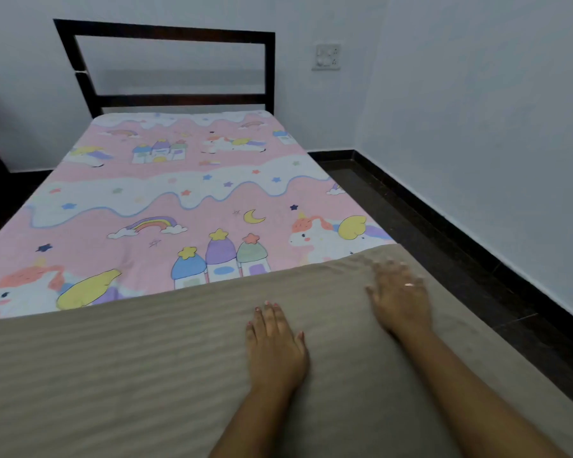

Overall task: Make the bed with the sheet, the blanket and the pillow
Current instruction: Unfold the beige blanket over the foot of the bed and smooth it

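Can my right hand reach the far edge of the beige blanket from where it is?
Probably yes. The right hand lies flat on the blanket, almost at that edge, and nothing lies between the two.

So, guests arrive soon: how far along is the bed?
Done: the unicorn sheet lies smooth up to the headboard. In hand: the left hand and right hand rest flat on the beige blanket, which covers only the near end. Left: the pillow, not in view.
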The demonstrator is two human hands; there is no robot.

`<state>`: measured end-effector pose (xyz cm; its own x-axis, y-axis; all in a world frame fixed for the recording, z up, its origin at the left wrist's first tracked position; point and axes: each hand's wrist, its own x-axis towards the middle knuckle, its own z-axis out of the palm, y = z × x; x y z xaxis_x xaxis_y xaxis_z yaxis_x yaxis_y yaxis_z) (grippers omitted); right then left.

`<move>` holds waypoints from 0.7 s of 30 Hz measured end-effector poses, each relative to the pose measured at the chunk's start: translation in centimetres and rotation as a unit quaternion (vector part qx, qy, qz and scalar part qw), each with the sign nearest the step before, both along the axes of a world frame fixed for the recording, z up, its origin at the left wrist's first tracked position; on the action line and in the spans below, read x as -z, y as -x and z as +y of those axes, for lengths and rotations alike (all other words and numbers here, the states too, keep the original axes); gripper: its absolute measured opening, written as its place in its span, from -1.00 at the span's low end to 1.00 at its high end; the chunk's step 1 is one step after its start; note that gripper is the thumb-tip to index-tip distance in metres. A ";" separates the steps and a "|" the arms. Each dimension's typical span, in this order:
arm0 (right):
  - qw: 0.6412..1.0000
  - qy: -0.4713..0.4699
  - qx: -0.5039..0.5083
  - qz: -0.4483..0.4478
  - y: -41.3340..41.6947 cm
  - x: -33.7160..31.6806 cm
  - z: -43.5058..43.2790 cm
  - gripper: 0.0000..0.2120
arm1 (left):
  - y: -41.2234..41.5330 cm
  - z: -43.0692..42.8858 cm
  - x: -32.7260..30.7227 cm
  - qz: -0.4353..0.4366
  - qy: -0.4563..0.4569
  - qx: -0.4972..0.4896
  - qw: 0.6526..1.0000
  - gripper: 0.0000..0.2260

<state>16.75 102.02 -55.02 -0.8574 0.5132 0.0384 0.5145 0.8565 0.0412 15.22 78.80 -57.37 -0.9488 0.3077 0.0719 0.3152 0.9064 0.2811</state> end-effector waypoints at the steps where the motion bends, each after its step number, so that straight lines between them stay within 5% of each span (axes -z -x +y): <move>1: 0.998 0.014 -0.062 0.000 0.1 0.4 -1.4 -0.43 | -0.1 1.2 0.3 0.003 0.005 0.022 1.000 -0.38; 3: 0.984 0.028 -0.172 -0.024 -0.2 1.3 -4.1 -0.47 | -0.6 3.6 0.9 0.005 0.009 0.067 0.998 -0.45; 6: 0.977 0.047 -0.202 -0.050 -1.0 1.3 -4.8 -0.35 | -0.9 6.3 1.2 0.008 0.001 0.100 0.995 -0.51; 8: 0.988 0.039 -0.143 -0.036 -1.4 1.3 -1.7 -0.28 | -0.7 7.4 1.2 0.006 0.001 0.107 0.994 -0.49; 14: 0.993 0.025 0.110 -0.026 -1.5 -0.5 4.7 -0.51 | 0.4 11.6 2.0 0.028 -0.019 0.106 0.994 -0.47; 18: 0.976 0.009 -0.171 0.136 1.9 0.2 0.0 -0.54 | 1.3 13.7 2.6 0.064 -0.030 0.122 0.990 -0.45; 21: 0.949 0.165 -0.267 0.025 3.1 0.8 -2.6 -0.57 | 1.4 13.7 3.6 0.090 -0.027 0.118 0.989 -0.42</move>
<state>13.63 99.45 -55.87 -1.0000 -0.0028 -0.0019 -0.0021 0.9580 -0.2866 13.78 92.47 -60.99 -0.8210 0.5108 0.2552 0.5661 0.7867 0.2465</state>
